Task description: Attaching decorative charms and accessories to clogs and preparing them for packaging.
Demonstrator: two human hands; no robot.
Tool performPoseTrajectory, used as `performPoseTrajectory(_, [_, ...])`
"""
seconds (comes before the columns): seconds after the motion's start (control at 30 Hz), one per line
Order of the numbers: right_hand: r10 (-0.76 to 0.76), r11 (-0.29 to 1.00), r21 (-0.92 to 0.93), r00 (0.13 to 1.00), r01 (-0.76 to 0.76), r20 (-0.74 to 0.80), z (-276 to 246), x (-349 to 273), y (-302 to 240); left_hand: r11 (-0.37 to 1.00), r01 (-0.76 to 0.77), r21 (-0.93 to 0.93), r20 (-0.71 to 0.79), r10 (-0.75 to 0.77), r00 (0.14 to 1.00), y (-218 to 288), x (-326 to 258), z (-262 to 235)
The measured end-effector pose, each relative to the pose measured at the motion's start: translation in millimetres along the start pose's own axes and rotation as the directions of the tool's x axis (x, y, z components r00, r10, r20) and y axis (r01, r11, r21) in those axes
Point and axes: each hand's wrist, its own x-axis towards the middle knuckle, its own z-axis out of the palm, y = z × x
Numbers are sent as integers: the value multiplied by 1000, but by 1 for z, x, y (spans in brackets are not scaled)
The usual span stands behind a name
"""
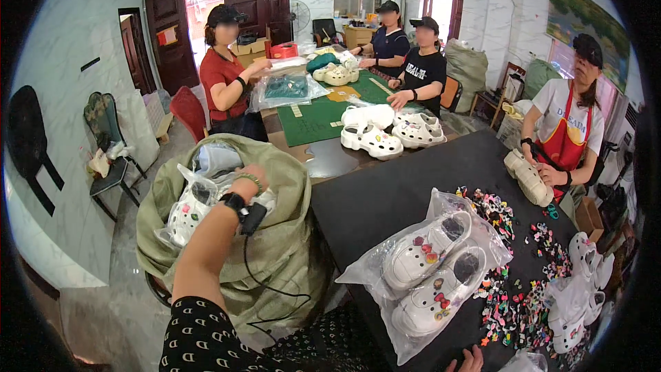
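Observation:
My left hand (252,178) reaches over the mouth of a large olive-green woven sack (279,248). Inside, white clogs (184,219) in clear plastic bags lie beneath and beside it, and its fingers are too hidden to show a grip. A dark watch and a small black device on a cable sit at that wrist. At the lower edge, my right hand (469,359) rests on the black table, fingers apart, only partly in view. Ahead of it lies a clear plastic bag (365,272) with a pair of white clogs (430,300) decorated with colourful charms.
Many small coloured charms (513,306) are scattered over the black table (385,200). More white clogs (372,131) stand on the green-matted table (310,124). At the right a person (568,124) in a red apron holds a beige clog (529,178); several others work behind.

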Motion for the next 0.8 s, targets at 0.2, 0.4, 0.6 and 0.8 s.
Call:
performPoseTrajectory(0.2, [-18, 1000, 11, 1000, 18, -20, 0, -5, 2, 910, -302, -283, -111, 282, 953, 102, 47, -40])
performPoseTrajectory(0.4, [16, 1000, -18, 1000, -17, -21, 1, -4, 5, 910, -408, -79, 2, 409, 913, 191, 62, -4])
performPoseTrajectory(0.6, [152, 984, 88, 986, -157, 63, 17, -4, 8, 606, -713, -353, -302, 648, 700, 243, -84, -68])
performPoseTrajectory(0.8, [130, 986, 91, 989, -136, 71, 17, -11, 15, 491, -685, -539, -189, 722, 666, 234, -172, -27])
